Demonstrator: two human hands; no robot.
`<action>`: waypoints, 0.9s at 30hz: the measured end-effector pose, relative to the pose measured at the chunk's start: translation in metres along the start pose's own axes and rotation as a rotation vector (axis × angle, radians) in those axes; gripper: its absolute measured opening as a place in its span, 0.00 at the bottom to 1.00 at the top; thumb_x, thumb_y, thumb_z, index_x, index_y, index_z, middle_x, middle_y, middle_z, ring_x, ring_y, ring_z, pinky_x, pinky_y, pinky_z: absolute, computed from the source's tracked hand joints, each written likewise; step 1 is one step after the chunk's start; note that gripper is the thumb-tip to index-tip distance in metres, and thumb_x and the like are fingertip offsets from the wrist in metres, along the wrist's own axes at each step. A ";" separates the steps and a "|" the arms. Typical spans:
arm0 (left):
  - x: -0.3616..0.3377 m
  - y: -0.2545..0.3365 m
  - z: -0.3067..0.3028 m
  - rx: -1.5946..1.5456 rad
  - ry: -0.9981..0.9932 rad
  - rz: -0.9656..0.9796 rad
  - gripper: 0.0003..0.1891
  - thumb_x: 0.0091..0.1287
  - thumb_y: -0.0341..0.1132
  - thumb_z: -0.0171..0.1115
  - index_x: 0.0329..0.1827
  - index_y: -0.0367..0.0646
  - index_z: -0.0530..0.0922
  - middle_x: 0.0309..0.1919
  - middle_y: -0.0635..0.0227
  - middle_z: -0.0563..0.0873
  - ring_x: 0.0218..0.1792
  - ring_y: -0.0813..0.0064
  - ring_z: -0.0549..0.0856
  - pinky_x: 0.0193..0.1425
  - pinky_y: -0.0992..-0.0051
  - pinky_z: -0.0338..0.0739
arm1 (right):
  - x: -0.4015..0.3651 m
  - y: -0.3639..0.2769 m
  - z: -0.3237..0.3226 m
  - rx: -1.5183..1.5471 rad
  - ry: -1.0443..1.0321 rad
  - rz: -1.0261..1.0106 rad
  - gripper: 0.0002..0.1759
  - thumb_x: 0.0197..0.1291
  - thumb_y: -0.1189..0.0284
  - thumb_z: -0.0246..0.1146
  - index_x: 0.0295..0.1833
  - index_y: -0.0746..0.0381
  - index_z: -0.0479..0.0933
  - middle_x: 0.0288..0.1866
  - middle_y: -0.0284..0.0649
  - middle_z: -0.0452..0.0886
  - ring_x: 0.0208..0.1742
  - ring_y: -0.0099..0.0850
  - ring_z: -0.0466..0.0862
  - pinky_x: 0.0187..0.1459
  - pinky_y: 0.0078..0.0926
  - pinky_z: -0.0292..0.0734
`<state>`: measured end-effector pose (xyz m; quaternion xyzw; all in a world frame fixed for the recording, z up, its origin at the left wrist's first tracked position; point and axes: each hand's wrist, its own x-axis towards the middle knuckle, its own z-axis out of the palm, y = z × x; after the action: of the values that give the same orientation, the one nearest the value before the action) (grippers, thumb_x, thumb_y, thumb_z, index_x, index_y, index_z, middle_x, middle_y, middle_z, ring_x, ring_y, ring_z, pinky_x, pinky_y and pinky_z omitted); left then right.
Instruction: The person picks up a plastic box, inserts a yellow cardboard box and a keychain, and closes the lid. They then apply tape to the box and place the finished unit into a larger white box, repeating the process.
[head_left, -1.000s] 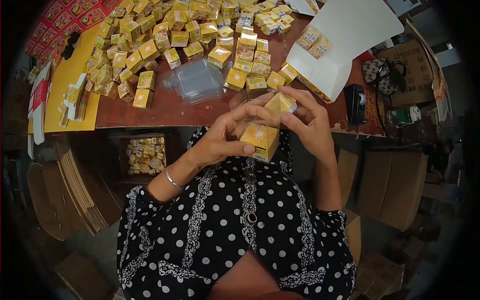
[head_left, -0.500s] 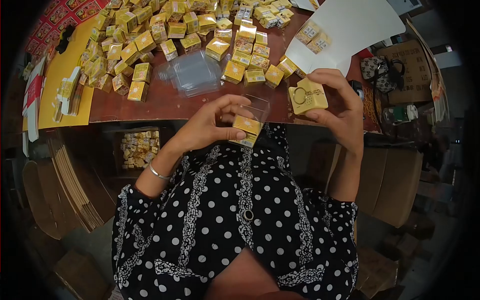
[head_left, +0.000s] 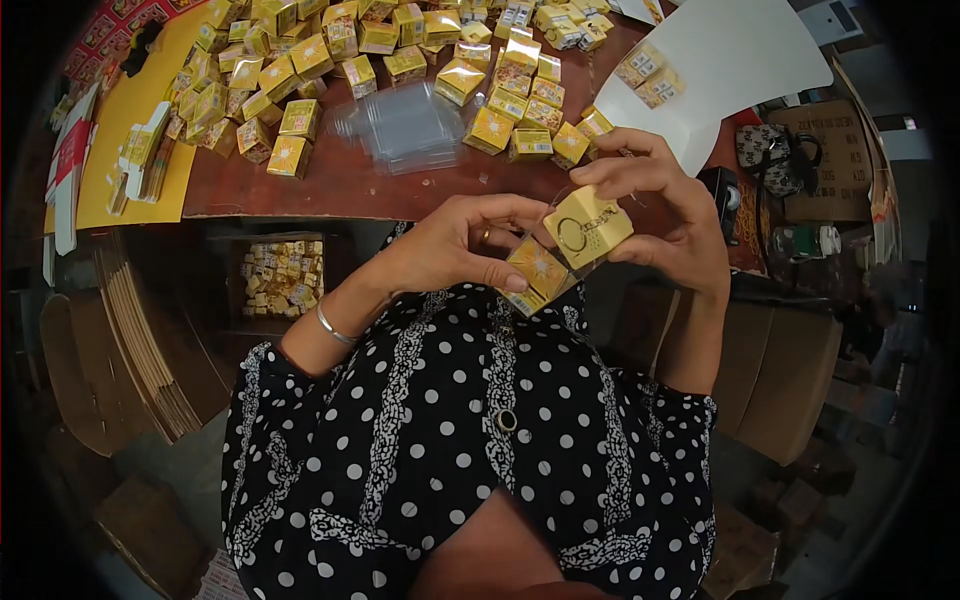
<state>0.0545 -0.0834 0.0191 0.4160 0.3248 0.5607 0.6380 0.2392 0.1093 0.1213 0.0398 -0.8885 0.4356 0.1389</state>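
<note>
My left hand (head_left: 450, 250) is closed on a clear plastic box with a small yellow printed carton (head_left: 540, 268) inside its lower part. Between the thumb and fingers of my right hand (head_left: 680, 210) is a pale yellow keychain piece (head_left: 597, 236), its metal ring and short chain lying on its face. That piece overlaps the upper end of the clear box in this view, tilted close against it. Both hands are over my lap, just off the table's front edge.
Many yellow cartons (head_left: 312, 56) are heaped across the red table (head_left: 330, 200). Flat clear plastic pieces (head_left: 405, 125) lie in front of them. A white sheet (head_left: 740, 60) is at the right. Below the table, a box holds many small pale pieces (head_left: 283, 278). A patterned bag (head_left: 765, 148) stands far right.
My right hand has brought the keychain piece left and down to the clear box. My left hand has moved right, and the box is now more tilted.
</note>
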 end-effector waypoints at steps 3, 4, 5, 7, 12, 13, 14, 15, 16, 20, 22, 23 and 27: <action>-0.001 -0.004 0.008 0.060 0.106 0.071 0.40 0.62 0.23 0.77 0.78 0.39 0.68 0.61 0.63 0.82 0.60 0.71 0.85 0.65 0.71 0.82 | -0.003 0.000 0.001 -0.052 0.095 -0.085 0.31 0.55 0.64 0.79 0.62 0.64 0.80 0.70 0.48 0.79 0.79 0.43 0.68 0.75 0.41 0.68; -0.002 -0.006 0.011 0.101 0.170 0.135 0.41 0.62 0.23 0.77 0.78 0.40 0.67 0.61 0.62 0.82 0.60 0.71 0.85 0.65 0.71 0.82 | -0.005 -0.001 0.009 -0.050 0.094 -0.086 0.31 0.55 0.64 0.79 0.62 0.64 0.80 0.70 0.48 0.79 0.79 0.43 0.68 0.75 0.41 0.68; -0.003 -0.005 0.015 0.102 0.173 0.134 0.41 0.62 0.23 0.77 0.78 0.40 0.67 0.61 0.62 0.82 0.60 0.71 0.85 0.65 0.71 0.82 | -0.007 -0.002 0.024 0.157 0.322 -0.053 0.35 0.57 0.60 0.78 0.66 0.66 0.76 0.72 0.50 0.77 0.79 0.44 0.69 0.75 0.42 0.68; -0.006 -0.001 0.023 0.115 0.310 0.263 0.42 0.61 0.24 0.77 0.79 0.42 0.66 0.59 0.63 0.82 0.59 0.71 0.86 0.64 0.71 0.83 | -0.020 -0.001 0.046 0.367 0.546 -0.020 0.40 0.59 0.57 0.77 0.70 0.67 0.73 0.73 0.51 0.75 0.78 0.45 0.70 0.75 0.43 0.69; -0.011 -0.010 0.027 0.239 0.309 0.344 0.41 0.63 0.25 0.77 0.79 0.43 0.67 0.62 0.61 0.79 0.58 0.71 0.86 0.62 0.71 0.84 | -0.046 0.012 0.113 0.384 0.559 0.150 0.36 0.63 0.73 0.74 0.73 0.71 0.69 0.72 0.52 0.74 0.69 0.39 0.80 0.66 0.36 0.79; -0.012 -0.010 0.028 0.310 0.272 0.335 0.40 0.64 0.27 0.76 0.79 0.44 0.67 0.64 0.61 0.77 0.58 0.70 0.86 0.61 0.71 0.85 | -0.050 0.013 0.124 0.404 0.627 0.193 0.33 0.64 0.77 0.72 0.72 0.71 0.70 0.71 0.52 0.75 0.68 0.37 0.80 0.65 0.34 0.80; -0.015 -0.013 0.028 0.305 0.268 0.321 0.40 0.64 0.27 0.76 0.79 0.44 0.67 0.64 0.61 0.77 0.58 0.70 0.86 0.61 0.71 0.85 | -0.052 0.016 0.131 0.360 0.643 0.153 0.27 0.65 0.81 0.68 0.68 0.72 0.74 0.70 0.51 0.76 0.66 0.35 0.82 0.63 0.31 0.82; -0.019 -0.017 0.026 0.274 0.256 0.266 0.36 0.65 0.27 0.75 0.77 0.44 0.69 0.64 0.61 0.77 0.59 0.70 0.86 0.62 0.71 0.85 | -0.057 0.020 0.138 0.367 0.651 0.163 0.27 0.65 0.81 0.68 0.68 0.72 0.74 0.70 0.51 0.76 0.66 0.35 0.82 0.63 0.31 0.82; -0.023 -0.022 0.024 0.245 0.247 0.211 0.33 0.67 0.28 0.74 0.75 0.44 0.72 0.64 0.61 0.76 0.60 0.70 0.85 0.63 0.70 0.85 | -0.062 0.024 0.144 0.397 0.635 0.155 0.26 0.65 0.81 0.69 0.67 0.72 0.75 0.69 0.51 0.76 0.65 0.36 0.82 0.62 0.30 0.82; -0.038 -0.044 0.011 0.258 0.212 0.178 0.27 0.70 0.26 0.71 0.71 0.39 0.74 0.65 0.64 0.74 0.63 0.71 0.82 0.68 0.70 0.79 | -0.072 0.026 0.158 0.366 0.517 0.244 0.22 0.65 0.80 0.69 0.64 0.73 0.77 0.68 0.55 0.77 0.65 0.36 0.83 0.59 0.28 0.83; -0.039 -0.047 0.014 0.229 0.322 0.207 0.20 0.69 0.28 0.72 0.63 0.39 0.79 0.61 0.64 0.76 0.61 0.71 0.83 0.65 0.72 0.83 | -0.067 0.024 0.160 0.354 0.527 0.223 0.21 0.65 0.80 0.70 0.63 0.73 0.77 0.67 0.56 0.78 0.65 0.37 0.83 0.60 0.30 0.83; -0.039 -0.048 0.014 0.227 0.328 0.200 0.20 0.69 0.28 0.72 0.63 0.39 0.79 0.61 0.64 0.76 0.61 0.71 0.83 0.65 0.72 0.83 | -0.065 0.023 0.162 0.335 0.539 0.198 0.21 0.65 0.80 0.70 0.62 0.73 0.77 0.67 0.57 0.79 0.65 0.39 0.84 0.60 0.31 0.83; -0.033 -0.046 0.013 0.020 0.354 0.251 0.15 0.66 0.26 0.74 0.53 0.38 0.82 0.59 0.64 0.79 0.60 0.74 0.83 0.65 0.72 0.82 | -0.063 0.025 0.165 0.313 0.604 0.177 0.17 0.64 0.79 0.72 0.55 0.71 0.77 0.64 0.58 0.82 0.67 0.43 0.83 0.64 0.36 0.81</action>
<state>0.0813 -0.1191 -0.0177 0.3543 0.3829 0.6969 0.4921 0.2600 -0.0080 -0.0115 -0.1473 -0.7298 0.5691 0.3491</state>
